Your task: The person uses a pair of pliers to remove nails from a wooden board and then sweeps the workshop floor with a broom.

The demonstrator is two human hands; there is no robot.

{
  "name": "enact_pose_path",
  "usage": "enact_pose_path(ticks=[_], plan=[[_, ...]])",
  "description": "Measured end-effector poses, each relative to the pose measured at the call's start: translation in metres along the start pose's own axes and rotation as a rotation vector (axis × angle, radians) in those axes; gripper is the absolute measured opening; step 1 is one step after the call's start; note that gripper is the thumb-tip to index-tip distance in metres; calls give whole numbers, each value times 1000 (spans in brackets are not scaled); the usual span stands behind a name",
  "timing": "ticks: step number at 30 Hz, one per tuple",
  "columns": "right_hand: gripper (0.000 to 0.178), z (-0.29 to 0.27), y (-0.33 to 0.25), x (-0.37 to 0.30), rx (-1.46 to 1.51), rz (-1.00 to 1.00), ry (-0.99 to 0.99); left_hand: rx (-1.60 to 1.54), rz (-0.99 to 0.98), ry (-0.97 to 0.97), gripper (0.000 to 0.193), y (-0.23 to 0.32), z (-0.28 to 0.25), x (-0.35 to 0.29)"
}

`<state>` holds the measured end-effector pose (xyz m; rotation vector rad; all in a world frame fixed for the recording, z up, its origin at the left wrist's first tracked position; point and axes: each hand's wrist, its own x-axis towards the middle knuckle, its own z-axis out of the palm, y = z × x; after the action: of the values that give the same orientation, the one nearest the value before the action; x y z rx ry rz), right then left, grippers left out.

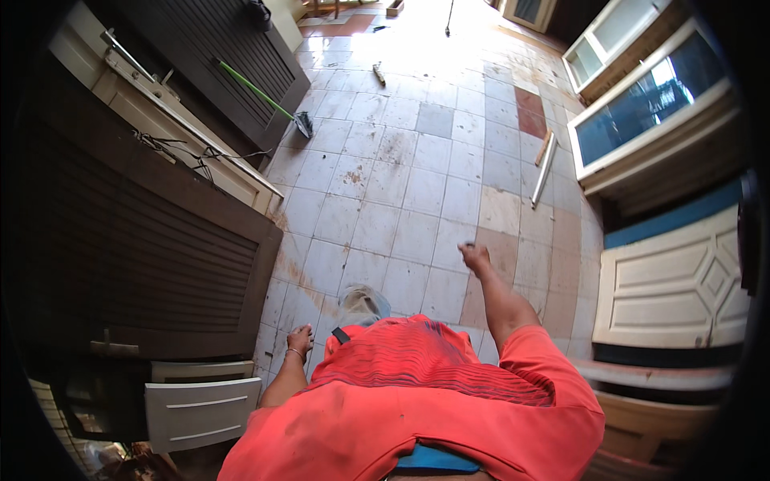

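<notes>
I am standing on a stained, tiled floor (417, 184) in a red shirt (417, 401). My left hand (299, 341) hangs by my side with a thin bracelet on the wrist. Its fingers are loosely apart and hold nothing. It is close to a dark louvered shutter (160, 264) leaning on my left. My right hand (475, 256) is stretched forward over the tiles with its fingers closed. A small dark object (468, 245) peeks from its top; what it is cannot be made out.
A green-handled broom (261, 96) leans on dark shutters at the back left. White frames (184, 128) and a white drawer front (200, 409) stand on the left. Glazed window frames (650, 112) and a white panelled door (674, 280) line the right. A pale strip (544, 172) lies on the tiles.
</notes>
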<state>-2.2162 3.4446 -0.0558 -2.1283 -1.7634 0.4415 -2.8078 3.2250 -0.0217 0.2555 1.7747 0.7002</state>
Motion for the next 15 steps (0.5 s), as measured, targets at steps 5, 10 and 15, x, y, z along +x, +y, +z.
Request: enact_pose_path(ticks=[5, 10, 15], plan=[[42, -18, -203, 179, 804, 276, -174, -30, -124, 157, 31, 92, -1, 76], [41, 54, -187, 205, 405, 412, -351, 80, -151, 160, 27, 228, 16, 199], [35, 81, -151, 170, -335, 91, -933, 173, 139, 126, 34, 393, 28, 310]])
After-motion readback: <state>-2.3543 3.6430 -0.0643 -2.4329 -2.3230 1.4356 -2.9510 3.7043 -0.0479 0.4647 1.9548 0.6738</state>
